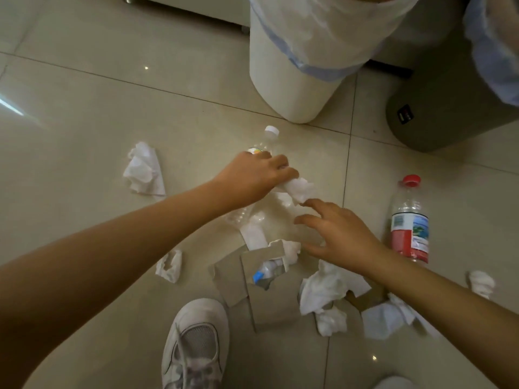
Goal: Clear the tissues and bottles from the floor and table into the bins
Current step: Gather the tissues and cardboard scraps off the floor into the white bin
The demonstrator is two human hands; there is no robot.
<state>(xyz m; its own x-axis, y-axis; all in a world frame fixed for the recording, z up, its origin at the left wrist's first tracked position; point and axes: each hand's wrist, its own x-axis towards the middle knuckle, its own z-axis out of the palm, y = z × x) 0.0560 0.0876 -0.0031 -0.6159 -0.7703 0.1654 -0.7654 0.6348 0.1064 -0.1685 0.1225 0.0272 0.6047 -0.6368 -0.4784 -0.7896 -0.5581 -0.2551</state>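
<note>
two bare forearms reach down from the near edge of the floor, with a white mesh sneaker (193, 346) planted between them. just beyond the shoe lies a torn piece of grey-brown cardboard (252, 287), and a small clear bottle with a blue cap (265, 273) shows through its ragged hole.

the left hand (252, 178) is closed around a crumpled white tissue (299, 189), fingers curled tight on one end of it, just above a clear plastic bottle with a white cap (268, 138) that lies flat on the tiles. the right hand (339, 231) hovers beside it with fingers spread wide, holding nothing — its fingertips close to the tissue's free end.

most of the job seems left. on the floor i count a loose white tissue wad (144, 169) toward the left edge, a small scrap (170, 265) near the cardboard, a cluster of crumpled tissues (328, 293) under the right forearm, and another wad (481, 283) toward the right edge. a clear bottle with a red cap and red label (410, 220) lies untouched on the right.

both bins stand at the far edge of the floor — a white cylindrical bin with a plastic liner (303, 80) and a grey bin (449, 108) beside it. what they already hold cannot be seen, and no table is in view.
</note>
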